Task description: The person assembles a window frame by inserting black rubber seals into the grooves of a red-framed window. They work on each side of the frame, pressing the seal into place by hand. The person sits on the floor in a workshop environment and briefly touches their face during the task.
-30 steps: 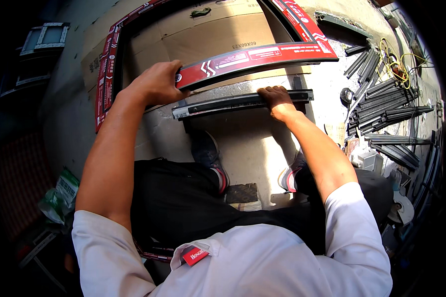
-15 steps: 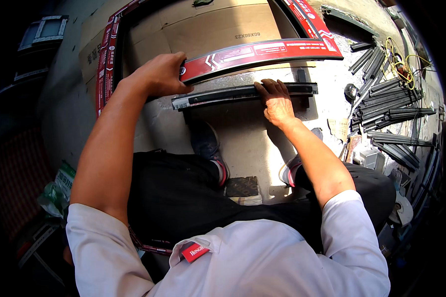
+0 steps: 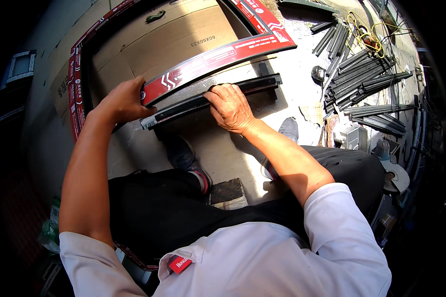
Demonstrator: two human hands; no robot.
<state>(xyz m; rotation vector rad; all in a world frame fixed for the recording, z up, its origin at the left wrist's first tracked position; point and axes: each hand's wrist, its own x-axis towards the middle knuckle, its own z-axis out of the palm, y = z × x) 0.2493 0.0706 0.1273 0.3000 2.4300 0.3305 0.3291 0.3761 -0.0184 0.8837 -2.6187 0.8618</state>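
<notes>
A rectangular frame covered in red printed film (image 3: 218, 57) lies in front of me, its near bar slanting up to the right. My left hand (image 3: 121, 101) is closed around the near left end of that bar, fingers over the far side and thumb on the near side. Just nearer to me, a narrow black profile bar (image 3: 178, 108) runs roughly alongside it, raised above the floor on dark supports. My right hand (image 3: 230, 110) is closed over the middle of this bar, fingers curled across its top. The bar's left end sits just below my left thumb.
Flattened cardboard (image 3: 173, 49) lies under the frame. On the right are a heap of dark profile pieces (image 3: 359, 81), a tangled yellow cord (image 3: 366, 37) and a tool with a pale disc (image 3: 397, 178). My left shoe (image 3: 181, 153) stands near the bar, beside a dark block (image 3: 226, 191).
The view has turned, so the frame, bar and floor items appear shifted left and tilted. My right hand has slid leftward along the black bar. My left hand keeps its hold on the frame.
</notes>
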